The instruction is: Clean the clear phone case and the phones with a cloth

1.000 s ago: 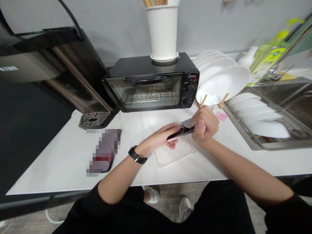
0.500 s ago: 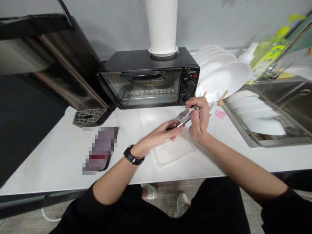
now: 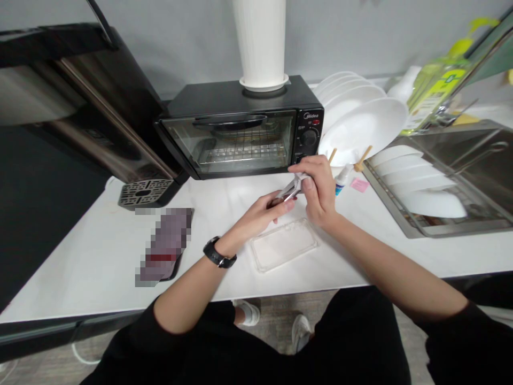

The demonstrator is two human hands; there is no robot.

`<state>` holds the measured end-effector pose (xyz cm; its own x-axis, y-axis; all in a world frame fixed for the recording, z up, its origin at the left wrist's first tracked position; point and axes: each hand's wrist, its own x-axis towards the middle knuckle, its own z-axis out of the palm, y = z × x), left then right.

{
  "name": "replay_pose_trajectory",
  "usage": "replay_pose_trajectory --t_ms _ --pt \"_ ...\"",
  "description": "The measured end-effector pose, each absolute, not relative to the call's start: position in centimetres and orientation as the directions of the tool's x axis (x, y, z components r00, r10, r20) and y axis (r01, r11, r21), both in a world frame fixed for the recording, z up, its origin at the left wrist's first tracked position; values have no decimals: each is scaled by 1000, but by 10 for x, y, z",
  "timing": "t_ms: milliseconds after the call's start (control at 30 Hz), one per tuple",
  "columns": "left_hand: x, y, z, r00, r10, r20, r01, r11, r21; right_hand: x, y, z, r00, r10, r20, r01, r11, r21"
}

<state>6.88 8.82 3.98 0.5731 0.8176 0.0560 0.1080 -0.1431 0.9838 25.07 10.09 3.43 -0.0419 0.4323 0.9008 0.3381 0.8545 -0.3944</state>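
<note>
My left hand (image 3: 266,211) is closed around a slim phone (image 3: 287,195), tilted up over the counter, with its edge catching the light. Pressed against the phone's upper end is a crumpled whitish cloth (image 3: 298,179), pinched in my right hand (image 3: 320,193). Fingers hide much of the phone and part of the cloth. Below both hands, a clear phone case (image 3: 284,246) lies flat on the white counter (image 3: 224,219). Close to the right hand's far side stands a small spray bottle (image 3: 343,177) with a blue label.
A black toaster oven (image 3: 240,141) stands behind my hands, a white pot (image 3: 262,48) on top. White plates (image 3: 364,125) lean beside it; a sink (image 3: 417,227) with bowls is at right. Another device (image 3: 166,243), its screen blurred, lies left. A pink note (image 3: 359,184) sits near the sink.
My right hand has moved slightly left with the cloth along the phone. The spray bottle and more of the clear case now show.
</note>
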Motion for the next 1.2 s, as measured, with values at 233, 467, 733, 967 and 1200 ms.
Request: replay_pose_trajectory --t_ms 233,467,733,967,1200 --pt "68 93 35 550 829 102 129 -205 970 247 107 32 103 629 771 200 746 -635" --pt "68 94 32 516 851 104 202 -238 950 248 100 36 -113 385 916 371 871 -321" --pt "65 95 31 546 820 171 169 -308 936 249 108 32 86 643 761 203 736 -646" --pt "65 97 25 502 852 152 213 -292 933 244 98 36 -53 501 864 313 830 -462" --pt "62 96 31 570 795 206 208 -382 900 246 103 32 101 580 808 156 793 -589"
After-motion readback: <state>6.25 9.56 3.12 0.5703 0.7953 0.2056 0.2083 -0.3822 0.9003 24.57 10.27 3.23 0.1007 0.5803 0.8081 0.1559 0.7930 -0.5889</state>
